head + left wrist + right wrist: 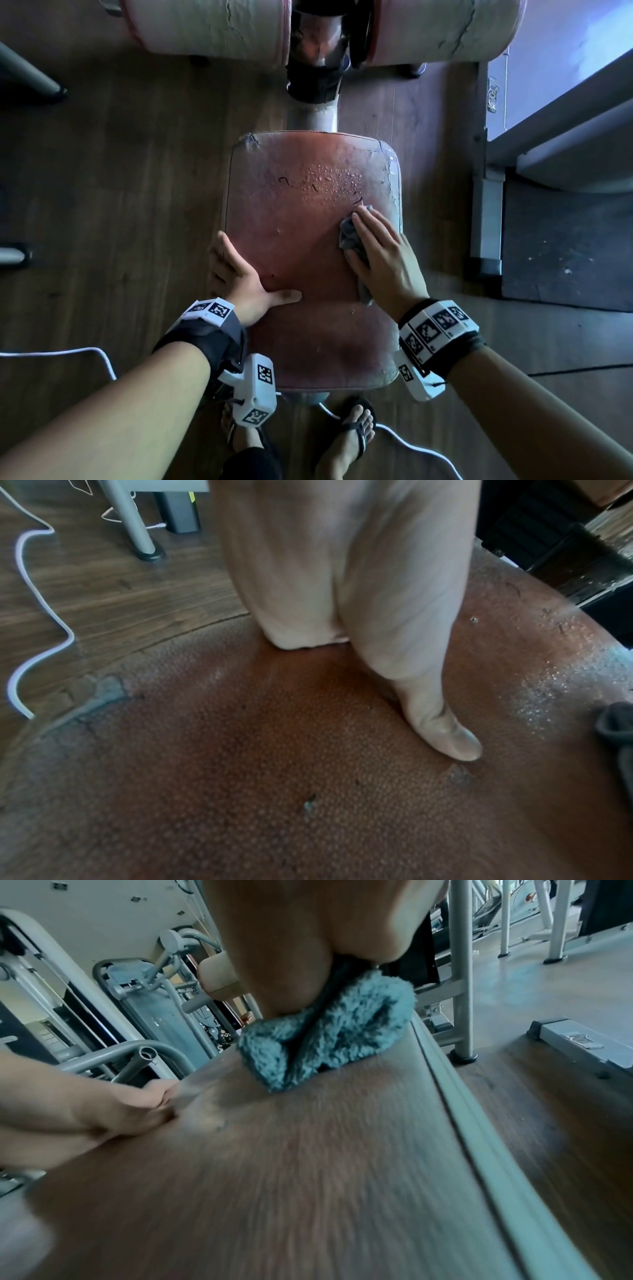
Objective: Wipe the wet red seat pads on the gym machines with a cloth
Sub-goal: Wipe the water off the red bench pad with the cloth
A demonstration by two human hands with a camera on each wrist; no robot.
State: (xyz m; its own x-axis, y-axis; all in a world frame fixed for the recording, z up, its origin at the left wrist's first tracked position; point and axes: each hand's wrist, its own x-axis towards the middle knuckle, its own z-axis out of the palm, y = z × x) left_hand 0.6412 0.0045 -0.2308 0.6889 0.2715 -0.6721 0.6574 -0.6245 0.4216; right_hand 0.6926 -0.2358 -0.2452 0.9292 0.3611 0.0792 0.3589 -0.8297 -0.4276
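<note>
The red seat pad (301,222) fills the middle of the head view, worn at its corners. Water droplets (329,178) bead on its far half, and a wet sheen (534,693) shows in the left wrist view. My right hand (380,250) lies flat on a bunched grey-blue cloth (347,236) on the pad's right side. The fluffy cloth (329,1034) sticks out from under the palm. My left hand (239,277) holds the pad's left edge, its fingers over the side and its thumb (445,734) pressed on top.
Two pale foam rollers (205,24) and a metal post (313,85) stand beyond the pad. A grey machine frame (486,219) and a dark mat (565,246) are on the right. A white cable (102,359) lies on the wooden floor near my sandalled feet (356,431).
</note>
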